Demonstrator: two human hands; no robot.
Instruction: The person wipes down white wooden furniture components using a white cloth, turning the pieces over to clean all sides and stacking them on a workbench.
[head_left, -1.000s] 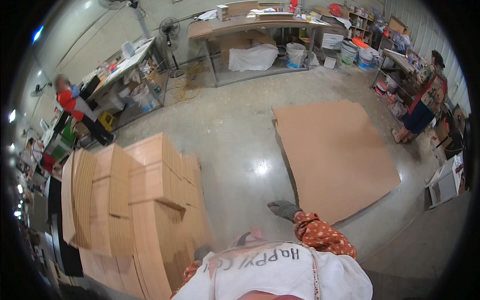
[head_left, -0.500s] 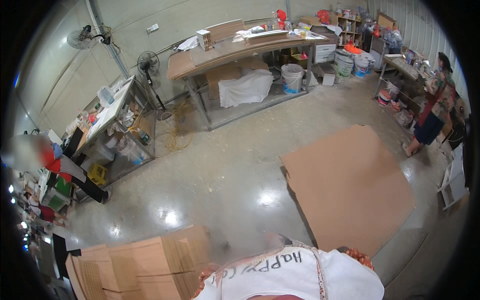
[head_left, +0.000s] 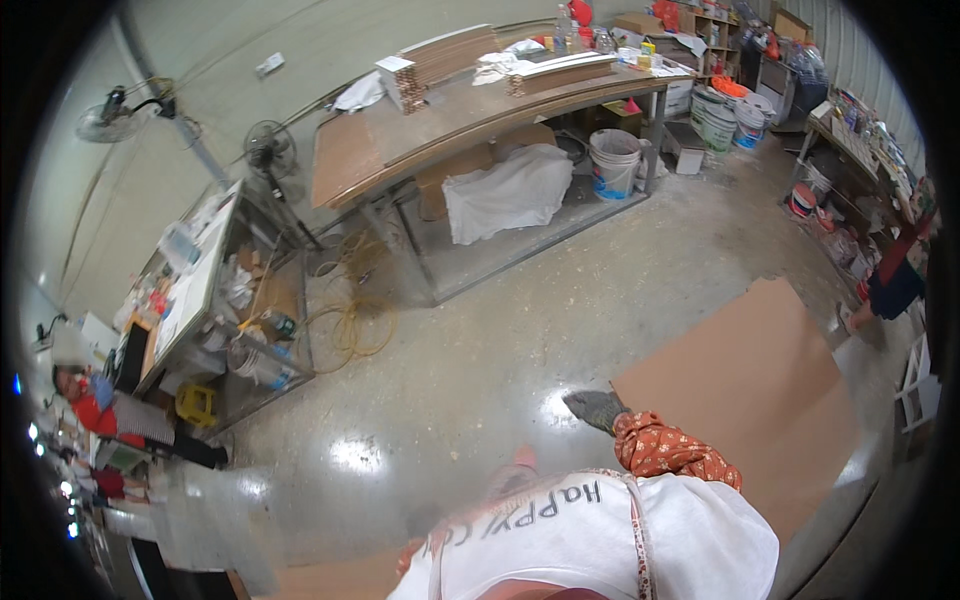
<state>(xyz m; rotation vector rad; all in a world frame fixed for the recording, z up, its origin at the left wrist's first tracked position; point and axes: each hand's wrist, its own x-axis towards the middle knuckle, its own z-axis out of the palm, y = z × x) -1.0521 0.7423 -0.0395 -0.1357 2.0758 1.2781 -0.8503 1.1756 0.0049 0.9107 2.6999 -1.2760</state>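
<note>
My right hand (head_left: 597,410), in a dark grey glove under an orange flowered sleeve, reaches out in front of me. Its fingers point left and look stretched out, with nothing visible in them. Beside it, a large flat cardboard sheet (head_left: 745,390) lies on the floor, its near part hidden behind my arm and white top. The glove is close to the sheet's left corner; whether they touch I cannot tell. Only a scrap of orange sleeve (head_left: 408,556) shows on my left side, and the left hand is out of sight.
Ahead stands a long workbench (head_left: 440,140) with a white bucket (head_left: 614,165) beneath. To the left are another cluttered table (head_left: 205,235), a floor fan (head_left: 272,150) and a yellow hose (head_left: 350,325). One person (head_left: 120,410) is at far left, another (head_left: 895,275) at far right. Brown cardboard (head_left: 335,578) shows at the lower edge.
My right hand has come into view and stretched forward beside the cardboard sheet. The view has shifted, and most of the stacked cardboard at lower left has dropped out of it.
</note>
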